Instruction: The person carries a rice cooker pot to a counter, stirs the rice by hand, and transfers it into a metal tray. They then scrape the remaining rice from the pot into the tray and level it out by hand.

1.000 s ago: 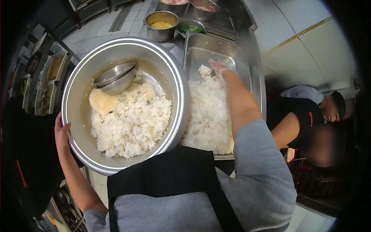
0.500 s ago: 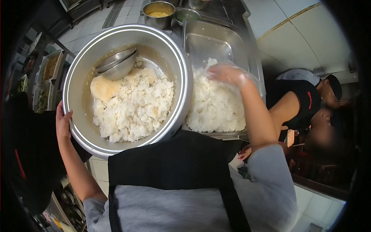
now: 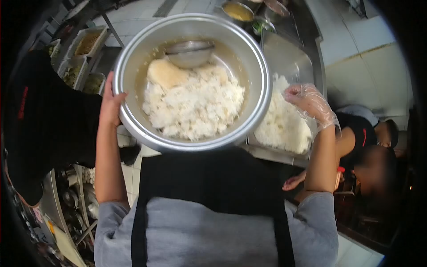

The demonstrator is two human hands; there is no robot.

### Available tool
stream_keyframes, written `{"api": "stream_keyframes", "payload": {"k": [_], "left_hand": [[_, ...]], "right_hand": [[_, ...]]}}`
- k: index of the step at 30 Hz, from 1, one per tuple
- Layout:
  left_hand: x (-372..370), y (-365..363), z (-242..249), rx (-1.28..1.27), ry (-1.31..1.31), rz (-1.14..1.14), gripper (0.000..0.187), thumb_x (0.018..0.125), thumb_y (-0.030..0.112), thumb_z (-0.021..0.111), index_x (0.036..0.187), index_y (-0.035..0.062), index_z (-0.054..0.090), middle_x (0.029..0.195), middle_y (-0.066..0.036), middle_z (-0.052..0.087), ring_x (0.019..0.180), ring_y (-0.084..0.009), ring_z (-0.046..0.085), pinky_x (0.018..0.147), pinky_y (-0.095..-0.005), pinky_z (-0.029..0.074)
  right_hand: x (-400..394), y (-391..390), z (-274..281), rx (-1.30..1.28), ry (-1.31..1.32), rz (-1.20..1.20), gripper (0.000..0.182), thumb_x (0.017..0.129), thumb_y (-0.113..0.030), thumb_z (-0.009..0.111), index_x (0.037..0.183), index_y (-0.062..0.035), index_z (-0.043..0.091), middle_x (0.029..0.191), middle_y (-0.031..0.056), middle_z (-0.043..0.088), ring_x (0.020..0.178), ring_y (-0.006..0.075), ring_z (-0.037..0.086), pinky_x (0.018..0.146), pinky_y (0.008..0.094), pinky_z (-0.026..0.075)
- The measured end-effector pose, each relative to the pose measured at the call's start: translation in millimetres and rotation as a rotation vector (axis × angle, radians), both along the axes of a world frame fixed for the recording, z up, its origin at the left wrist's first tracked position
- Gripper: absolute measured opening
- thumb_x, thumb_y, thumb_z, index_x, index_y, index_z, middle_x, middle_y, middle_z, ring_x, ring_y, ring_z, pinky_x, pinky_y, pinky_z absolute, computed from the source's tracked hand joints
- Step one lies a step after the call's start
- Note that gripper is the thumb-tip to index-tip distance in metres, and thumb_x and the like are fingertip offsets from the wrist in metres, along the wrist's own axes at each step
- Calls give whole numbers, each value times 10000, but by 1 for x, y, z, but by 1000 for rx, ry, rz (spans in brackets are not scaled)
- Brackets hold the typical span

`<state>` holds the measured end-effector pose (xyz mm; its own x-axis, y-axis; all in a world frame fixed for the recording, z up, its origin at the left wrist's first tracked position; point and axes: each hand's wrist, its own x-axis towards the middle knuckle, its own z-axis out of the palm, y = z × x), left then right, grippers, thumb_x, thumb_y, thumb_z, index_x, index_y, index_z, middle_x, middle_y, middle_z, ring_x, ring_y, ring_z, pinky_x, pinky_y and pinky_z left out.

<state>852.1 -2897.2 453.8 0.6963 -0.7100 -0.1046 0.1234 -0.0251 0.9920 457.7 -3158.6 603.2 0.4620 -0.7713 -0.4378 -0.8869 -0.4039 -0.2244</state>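
A large round metal pot (image 3: 254, 80) holds white rice (image 3: 195, 107), with a browned crust patch at the far side. Small metal bowls (image 3: 190, 57), nested together, lie tilted on that rice. My left hand (image 3: 111, 104) grips the pot's left rim, thumb over the edge. My right hand (image 3: 309, 101), in a clear plastic glove, hovers over the rice (image 3: 282, 127) heaped in a rectangular metal tray (image 3: 284, 51). Its fingers are curled together; whether anything is between them is hidden. The pot's right side overlaps the tray's left edge.
Beyond the tray stand a metal container of yellow food (image 3: 239, 12) and a smaller one with greens (image 3: 263, 27). A person in black (image 3: 51, 111) is close on my left, near shelved food containers (image 3: 89, 41). Other people (image 3: 362, 133) are on my right.
The view has shifted, so pot and tray appear farther right. My right hand has drawn back toward the tray's right side, its fingers curled. My left hand still holds the pot rim.
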Motion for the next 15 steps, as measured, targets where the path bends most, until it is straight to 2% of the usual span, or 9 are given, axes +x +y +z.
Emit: {"api": "stream_keyframes", "payload": {"k": [3, 5, 7, 8, 10, 13, 15], "left_hand": [[6, -6, -6, -39, -119, 56, 835, 657, -121, 484, 1428, 88, 242, 1366, -163, 389, 1212, -266, 437, 995, -327, 369], [-2, -6, 13, -46, 45, 26, 842, 661, -121, 472, 1435, 100, 223, 1362, -165, 387, 1220, -265, 427, 990, -329, 374], [-8, -2, 27, -11, 67, 38, 845, 668, -109, 475, 1438, 109, 205, 1352, -162, 391, 1203, -270, 441, 982, -333, 383], [-7, -2, 22, -9, 53, 40, 842, 671, -108, 474, 1438, 111, 204, 1350, -161, 392, 1197, -271, 446, 981, -335, 385], [-5, -3, 14, 0, 7, 22, 827, 682, -106, 474, 1434, 111, 209, 1350, -165, 390, 1192, -276, 450, 978, -338, 387], [-8, -4, 18, -39, 83, 10, 822, 686, -110, 468, 1434, 109, 206, 1353, -167, 387, 1193, -277, 447, 967, -338, 396], [-3, -4, 13, -31, 56, 15, 815, 690, -108, 463, 1433, 102, 202, 1337, -162, 401, 1162, -275, 471, 943, -335, 415]], "right_hand": [[67, -2, -5, -299, -487, 392, 186, 834, -137, 586, 981, -80, 685, 1036, 150, 648, 982, 245, 608, 849, 361, 493], [128, 1, -25, -280, -567, 497, 264, 808, -251, 644, 1024, -102, 675, 1079, 152, 636, 1005, 262, 606, 950, 380, 443], [180, -4, -79, -440, -499, 553, 383, 825, -396, 598, 1093, -126, 637, 1135, 123, 611, 1056, 270, 577, 1030, 383, 356], [200, 0, -89, -609, -388, 682, 407, 849, -424, 558, 1120, -126, 621, 1183, 116, 586, 1097, 264, 552, 1035, 388, 339], [234, 18, -62, -250, 42, 636, 421, 869, -442, 518, 1147, -136, 595, 1194, 113, 569, 1106, 270, 533, 969, 401, 390], [235, 15, -97, -264, -341, 499, 364, 861, -407, 541, 1078, -129, 629, 1108, 118, 611, 1029, 289, 568, 911, 408, 425], [231, 9, -107, -201, -935, 500, 346, 858, -390, 547, 1049, -117, 637, 1007, 119, 643, 943, 303, 596, 883, 401, 448]]}}
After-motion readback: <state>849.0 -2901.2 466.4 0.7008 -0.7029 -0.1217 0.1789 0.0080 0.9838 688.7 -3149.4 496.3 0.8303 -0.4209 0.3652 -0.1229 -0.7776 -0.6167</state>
